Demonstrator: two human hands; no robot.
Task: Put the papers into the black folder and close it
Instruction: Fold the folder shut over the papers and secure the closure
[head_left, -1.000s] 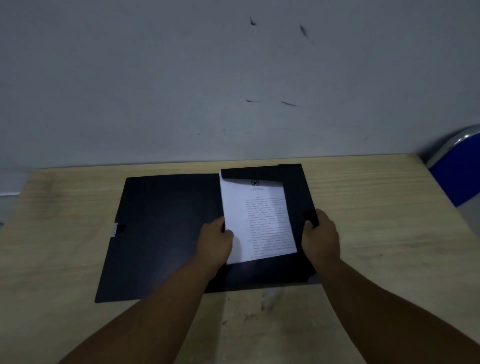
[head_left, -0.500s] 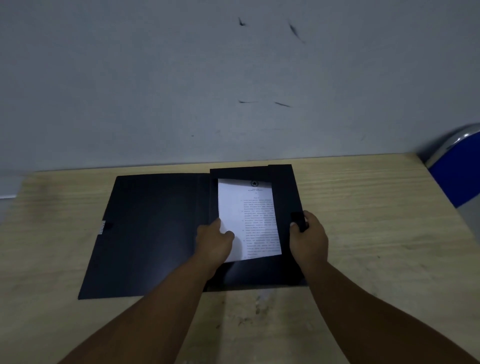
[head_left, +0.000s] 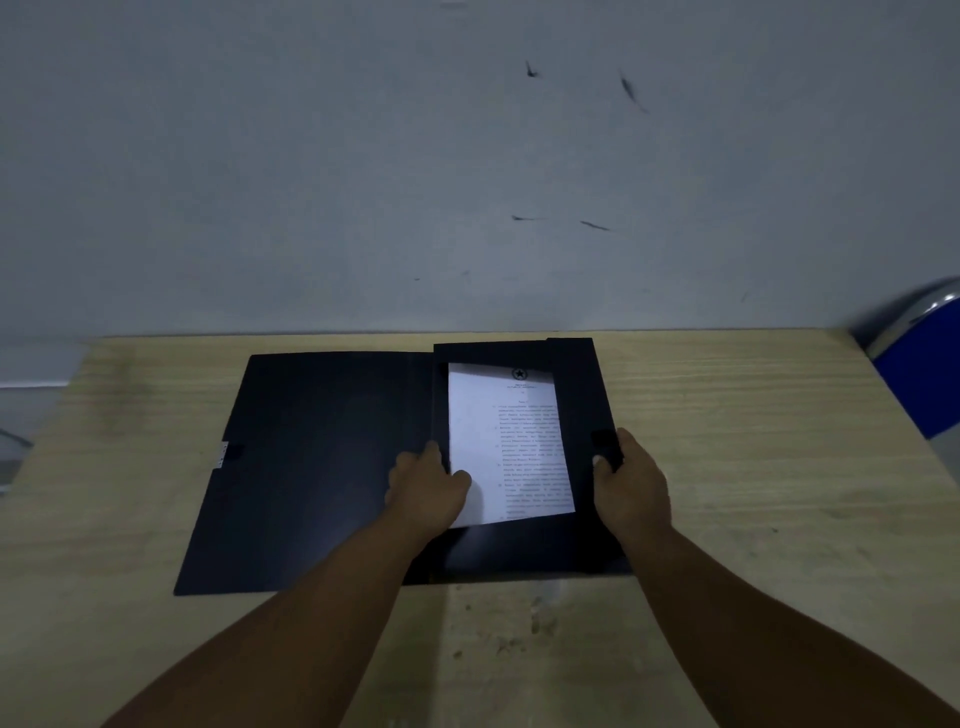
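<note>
The black folder (head_left: 322, 457) lies open on the wooden table, its cover spread flat to the left. White printed papers (head_left: 506, 441) lie in its right half, framed by black flaps at the top, right and bottom. My left hand (head_left: 426, 491) rests on the papers' lower left edge, thumb on the sheet. My right hand (head_left: 626, 480) grips the right side flap (head_left: 579, 395) near its black tab, thumb on top.
The wooden table (head_left: 753, 467) stands against a grey wall. A blue chair (head_left: 922, 364) with a metal frame is beyond the table's right corner. A small white label (head_left: 223, 454) marks the cover's left edge.
The right flap has folded further over the papers, so less of the sheet shows. Both hands kept their hold. The camera view shifted slightly.
</note>
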